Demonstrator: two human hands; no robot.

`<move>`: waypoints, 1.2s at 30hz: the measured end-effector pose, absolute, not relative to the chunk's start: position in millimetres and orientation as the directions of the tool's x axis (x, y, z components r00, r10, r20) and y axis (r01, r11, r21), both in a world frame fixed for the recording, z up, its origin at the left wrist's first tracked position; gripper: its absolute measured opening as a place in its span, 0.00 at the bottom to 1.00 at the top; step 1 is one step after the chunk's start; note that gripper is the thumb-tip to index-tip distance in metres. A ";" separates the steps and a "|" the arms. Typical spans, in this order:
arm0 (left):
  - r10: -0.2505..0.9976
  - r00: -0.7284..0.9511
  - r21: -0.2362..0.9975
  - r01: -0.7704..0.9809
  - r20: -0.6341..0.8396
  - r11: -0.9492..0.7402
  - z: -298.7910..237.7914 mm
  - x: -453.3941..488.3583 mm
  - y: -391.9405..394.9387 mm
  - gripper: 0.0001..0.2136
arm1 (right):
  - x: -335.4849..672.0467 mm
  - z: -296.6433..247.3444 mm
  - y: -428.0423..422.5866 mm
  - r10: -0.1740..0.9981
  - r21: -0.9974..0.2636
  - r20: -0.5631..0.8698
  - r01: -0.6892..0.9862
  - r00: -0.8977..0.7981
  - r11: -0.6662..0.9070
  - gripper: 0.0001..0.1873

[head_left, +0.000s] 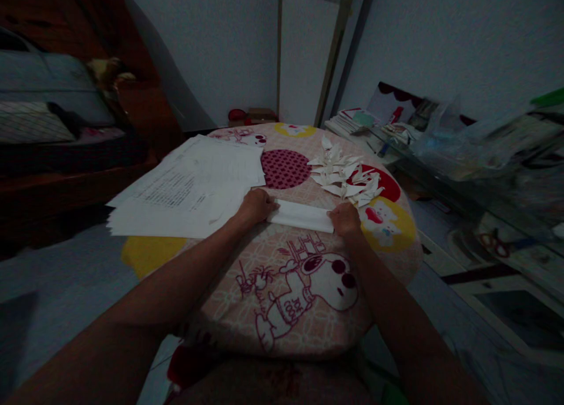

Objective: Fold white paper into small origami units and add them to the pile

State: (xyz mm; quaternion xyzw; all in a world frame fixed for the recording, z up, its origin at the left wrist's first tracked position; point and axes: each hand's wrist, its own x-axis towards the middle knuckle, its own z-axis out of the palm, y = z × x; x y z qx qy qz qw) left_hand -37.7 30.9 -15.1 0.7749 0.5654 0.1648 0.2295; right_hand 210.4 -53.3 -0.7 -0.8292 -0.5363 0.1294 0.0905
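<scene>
A strip of folded white paper [302, 215] lies across the middle of the round table. At its left end, my left hand [258, 206] is closed with the fingers on the paper. My right hand [346, 218] pinches the opposite end. Left of my hands spreads a stack of printed paper sheets [189, 181], its edges uneven. Beyond my right hand sits a cluster of small folded white paper pieces [341, 173], pointed like cranes. Both thumbs rest near the strip's ends; the fingers under it are hidden.
A patterned cloth with a cartoon dog covers the round table [229, 299]. To the right stands a glass-topped cabinet [440, 181] with plastic bags [458, 134] and papers. Red-handled scissors [493, 243] lie lower down. At the left is a wooden bench [145, 111].
</scene>
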 end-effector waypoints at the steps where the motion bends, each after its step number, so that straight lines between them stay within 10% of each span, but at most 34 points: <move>1: 0.953 0.304 0.498 0.828 -0.009 -0.259 -13.4 -36.6 29.1 0.14 | 210.3 -0.7 -53.3 0.910 -0.287 -0.121 0.864 0.396 -0.414 0.12; 13: 0.787 0.531 0.466 0.636 0.314 -0.615 -27.0 -31.3 29.5 0.08 | 209.1 1.8 -54.6 0.928 -0.284 -0.105 0.883 0.359 -0.373 0.13; 24: 0.591 0.803 0.273 0.554 0.075 -0.787 -16.2 -27.4 4.5 0.18 | 209.5 -0.3 -53.9 0.930 -0.316 -0.072 0.876 0.361 -0.365 0.10; 36: 0.660 0.751 0.261 0.635 0.014 -0.727 -10.2 -27.1 -13.2 0.21 | 212.0 -3.6 -53.2 0.935 -0.291 -0.059 0.889 0.351 -0.352 0.11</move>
